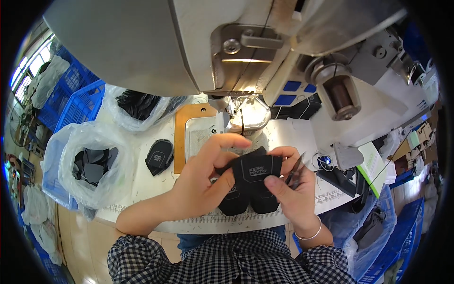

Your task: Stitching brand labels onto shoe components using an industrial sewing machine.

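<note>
Black patch [258, 165] pinched between fingers [280, 187]

Matt cloth patch [257, 173], smooth metal snips [296, 169], crinkled plastic bag [121, 163].

I can see a black patch [257, 169] held up off the worktop, face with pale outline and lettering showing, more black material behind its top edge. Just beside it slants a slim, pointed metal tool [296, 171].
</note>
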`<state>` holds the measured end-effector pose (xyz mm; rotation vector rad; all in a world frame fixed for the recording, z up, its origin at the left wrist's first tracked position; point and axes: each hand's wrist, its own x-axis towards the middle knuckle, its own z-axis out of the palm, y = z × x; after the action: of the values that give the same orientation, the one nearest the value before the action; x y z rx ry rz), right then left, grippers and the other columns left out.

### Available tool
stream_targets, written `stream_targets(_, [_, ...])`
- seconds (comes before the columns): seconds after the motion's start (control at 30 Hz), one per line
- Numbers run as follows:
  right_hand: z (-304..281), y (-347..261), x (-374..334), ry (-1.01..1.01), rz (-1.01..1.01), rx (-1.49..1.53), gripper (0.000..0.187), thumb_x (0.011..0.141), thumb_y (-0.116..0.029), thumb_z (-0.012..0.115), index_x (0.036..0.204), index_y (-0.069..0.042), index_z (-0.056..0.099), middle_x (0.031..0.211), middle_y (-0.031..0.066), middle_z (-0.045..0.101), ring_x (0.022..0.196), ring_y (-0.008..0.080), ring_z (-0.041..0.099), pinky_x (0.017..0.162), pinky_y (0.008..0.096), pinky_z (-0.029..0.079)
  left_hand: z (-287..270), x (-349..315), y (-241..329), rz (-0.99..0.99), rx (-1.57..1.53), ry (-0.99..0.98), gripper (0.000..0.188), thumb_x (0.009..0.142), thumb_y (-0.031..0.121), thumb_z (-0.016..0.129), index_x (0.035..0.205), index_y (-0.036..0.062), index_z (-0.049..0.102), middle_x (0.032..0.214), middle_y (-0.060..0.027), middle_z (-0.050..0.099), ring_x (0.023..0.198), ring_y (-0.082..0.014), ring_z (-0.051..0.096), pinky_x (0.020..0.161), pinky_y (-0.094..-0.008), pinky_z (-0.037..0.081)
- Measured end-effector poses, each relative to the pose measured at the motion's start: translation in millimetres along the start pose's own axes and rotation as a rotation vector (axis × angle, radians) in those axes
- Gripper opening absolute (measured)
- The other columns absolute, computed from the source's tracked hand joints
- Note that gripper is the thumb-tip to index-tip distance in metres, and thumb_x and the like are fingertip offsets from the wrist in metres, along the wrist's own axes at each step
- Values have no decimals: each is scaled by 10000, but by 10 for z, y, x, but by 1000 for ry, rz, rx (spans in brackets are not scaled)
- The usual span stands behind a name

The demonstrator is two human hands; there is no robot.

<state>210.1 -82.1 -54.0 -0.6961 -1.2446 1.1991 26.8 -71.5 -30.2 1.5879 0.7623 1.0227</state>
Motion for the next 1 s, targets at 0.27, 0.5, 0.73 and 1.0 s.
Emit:
stream_targets(0.27, [-29,2,-12,-133,52,-62,155,725,13,645,713,-22,495,852,54,545,615,-15,440,464,122,311,-31,-60,-19,214,80,-49,321,758,-132,403,1061,-33,432,999,-122,521,929,-165,559,773,-235,427])
stream_targets(0.5, [-6,39,-55,-70,62,-80,199,703,16,668,694,-37,476,793,34,532,546,-17,406,450,123,299,-110,-58,40,75,-135,-68,246,758,-100,484,996,-38,480,1017,-116,522,892,-145,555,768,-233,442])
stream_targets(0.73, [-26,79,-84,-51,-22,-62,236,687,19,682,685,-45,455,779,30,524,538,-11,394,445,125,297,38,-53,101,74,35,58,341,676,-49,663,950,-3,465,976,-125,541,912,-161,550,794,-288,457])
stream_targets(1.0, [34,136,-164,-48,25,-66,246,681,4,697,663,-43,456,738,25,524,533,-6,406,429,139,307,4,-100,69,127,53,21,259,684,-49,657,882,8,500,932,-103,549,844,-138,556,744,-252,457])
